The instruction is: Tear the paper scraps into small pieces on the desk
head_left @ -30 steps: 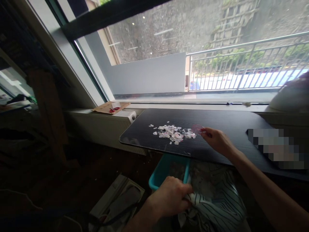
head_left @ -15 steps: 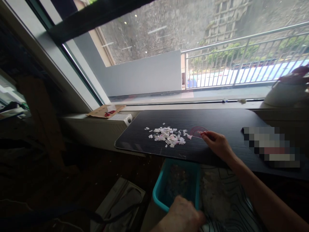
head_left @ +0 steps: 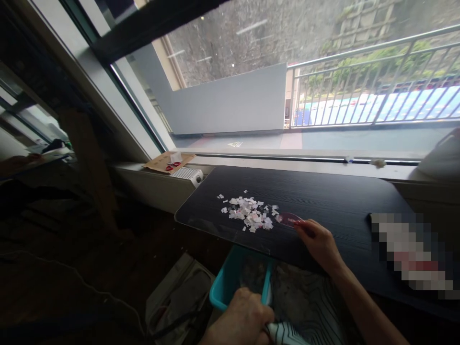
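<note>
A see-through reddish protractor (head_left: 290,220) is pinched at its near end by my right hand (head_left: 318,239). Its far edge meets the right side of a loose pile of small white paper scraps (head_left: 251,214) on the dark table (head_left: 323,191). Below the table edge stands a turquoise bin (head_left: 220,290) with dim, hard to make out bits inside. My left hand (head_left: 242,314) is closed at the bin's near side, on a fold of black-and-white striped cloth (head_left: 289,330); its fingertips are hidden.
A pixelated item (head_left: 409,258) lies at the table's right. Red-handled scissors (head_left: 173,166) rest on cardboard (head_left: 154,163) on the sill, beside a white radiator (head_left: 189,176). A box-like object (head_left: 176,282) is on the floor, left of the bin. A large window rises behind the table.
The protractor has turned flatter and shifted left, closer in against the scraps. My left hand and the bin have moved left relative to the table, and the striped cloth beside the hand is raised.
</note>
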Demonstrator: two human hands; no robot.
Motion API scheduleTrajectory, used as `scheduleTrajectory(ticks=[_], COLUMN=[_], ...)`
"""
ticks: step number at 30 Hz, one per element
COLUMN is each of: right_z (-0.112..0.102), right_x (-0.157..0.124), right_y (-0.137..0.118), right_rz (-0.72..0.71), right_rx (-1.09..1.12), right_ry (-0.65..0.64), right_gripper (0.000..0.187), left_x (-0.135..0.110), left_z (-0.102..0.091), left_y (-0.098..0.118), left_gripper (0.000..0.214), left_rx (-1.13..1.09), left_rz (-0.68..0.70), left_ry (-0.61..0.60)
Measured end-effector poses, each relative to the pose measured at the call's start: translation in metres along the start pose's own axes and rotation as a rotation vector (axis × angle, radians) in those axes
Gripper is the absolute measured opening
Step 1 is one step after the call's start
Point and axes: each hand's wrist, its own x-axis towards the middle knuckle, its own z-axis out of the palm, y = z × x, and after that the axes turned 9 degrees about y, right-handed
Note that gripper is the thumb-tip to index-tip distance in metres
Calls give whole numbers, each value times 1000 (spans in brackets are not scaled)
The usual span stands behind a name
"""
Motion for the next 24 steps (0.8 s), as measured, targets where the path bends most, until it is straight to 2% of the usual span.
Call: scheduleTrajectory(ticks=[2, 6, 10, 15, 19, 22, 24], right_z=[0, 1, 7, 17, 16, 13, 13], right_x=[1, 5, 4, -10, -19, -18, -14], right_y=[-3, -9, -17, -34, -46, -50, -52], right_rz=[0, 57, 93, 270, 258, 252, 238], right_rx=[19, -30, -96, -12, -89, -215, -203], right_ry=[-29, 47, -21, 93, 10, 55, 74], right_gripper=[27, 25, 21, 26, 27, 26, 26], left_x=[-6, -16, -16, -8, -3, 0, 2], left_z=[-2, -5, -8, -17, -21, -21, -22], left_y=[-7, -20, -35, -53, -59, -59, -58], left_gripper=[8, 9, 7, 8, 11, 13, 13], left_rx=[-53, -125, -124, -113, -109, -120, -123], left_rz=[-21, -79, -128, 14, 115, 154, 165], left_ry=[2, 21, 65, 76, 68, 68, 73])
